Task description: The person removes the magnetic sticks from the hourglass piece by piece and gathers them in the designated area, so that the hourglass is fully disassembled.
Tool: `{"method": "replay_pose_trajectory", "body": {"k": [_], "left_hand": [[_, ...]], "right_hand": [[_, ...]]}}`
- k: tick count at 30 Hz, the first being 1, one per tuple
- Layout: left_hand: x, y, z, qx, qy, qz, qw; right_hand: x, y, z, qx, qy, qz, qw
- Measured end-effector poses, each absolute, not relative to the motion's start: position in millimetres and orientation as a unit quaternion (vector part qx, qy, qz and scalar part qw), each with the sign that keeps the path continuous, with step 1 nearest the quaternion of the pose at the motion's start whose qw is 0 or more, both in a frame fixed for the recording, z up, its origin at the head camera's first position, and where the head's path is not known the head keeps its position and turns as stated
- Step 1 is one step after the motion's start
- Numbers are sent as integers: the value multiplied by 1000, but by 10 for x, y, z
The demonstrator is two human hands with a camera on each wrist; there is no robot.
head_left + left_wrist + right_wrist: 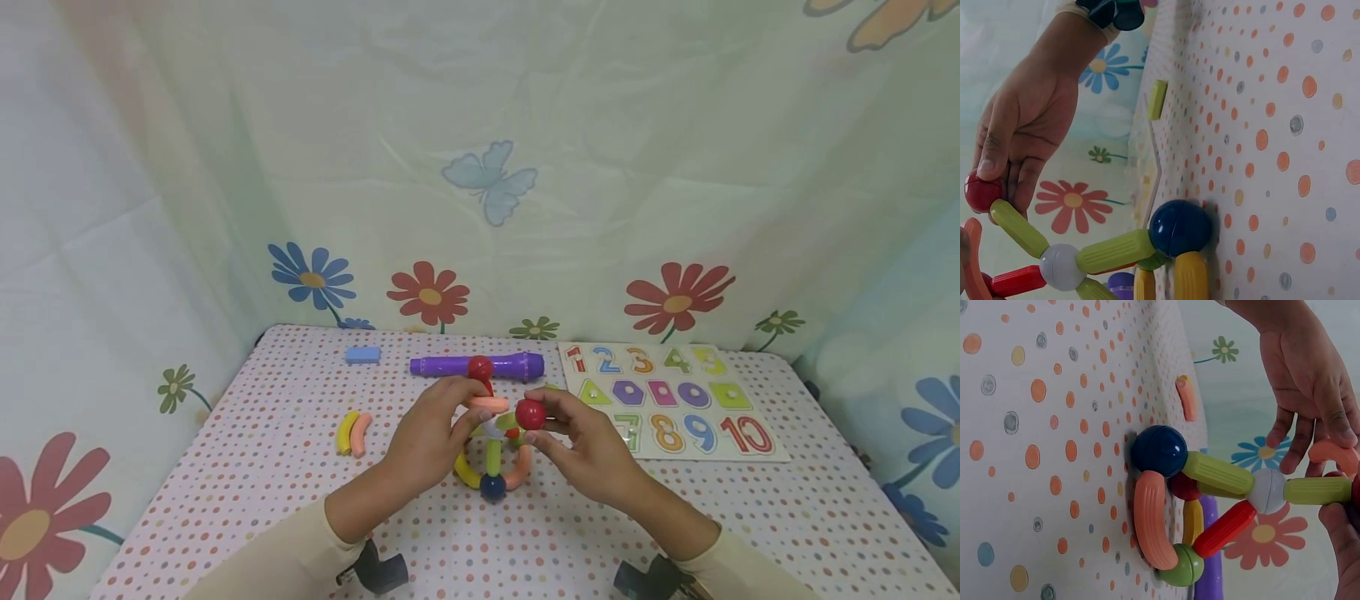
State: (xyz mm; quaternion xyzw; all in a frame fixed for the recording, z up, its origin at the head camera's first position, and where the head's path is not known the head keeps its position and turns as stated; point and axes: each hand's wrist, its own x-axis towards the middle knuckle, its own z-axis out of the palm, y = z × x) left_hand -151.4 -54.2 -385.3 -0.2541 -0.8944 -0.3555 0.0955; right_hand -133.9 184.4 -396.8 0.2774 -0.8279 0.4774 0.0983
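A ball-and-rod building toy stands on the dotted table, with a ring of curved rods at its base, a navy ball (492, 487) in front and a white ball (1268, 491) higher up. My left hand (422, 433) pinches a salmon curved rod (489, 404) above the toy. With thumb and fingers my right hand (596, 450) grips a red ball (530, 414), which sits on the end of a green rod (1020, 229) rising from the white ball. Another red ball (480, 367) shows just beyond my left fingers. In the right wrist view, the held rod's far end is hidden.
A purple tube-shaped toy (521, 366) lies behind the structure. To the left are a blue block (363, 355), a yellow curved rod (346, 433) and a salmon one (361, 435). A number-and-shape puzzle board (708, 400) lies at the right.
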Motion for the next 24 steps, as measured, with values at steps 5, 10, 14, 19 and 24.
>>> {"method": "replay_pose_trajectory", "body": {"k": [5,10,14,19,24], "left_hand": [[-1517,-546,-3858,-253,-894,-360,89],[-1522,-549,-3872,-257,-893,-357,90],[-1523,-553,-3876,-259,-894,-356,90],[-1522,-575,-3886,-255,-895,-356,85],[-1507,-646,-3897,-236,-896,-367,85]], "right_hand": [[-1334,1842,-3964,271,-830,479,93],[-1330,1838,-3961,265,-830,483,89],[-1332,1833,-3958,264,-830,483,91],[-1334,1829,-3953,262,-829,486,91],[-1330,1825,-3952,255,-830,489,89]]}}
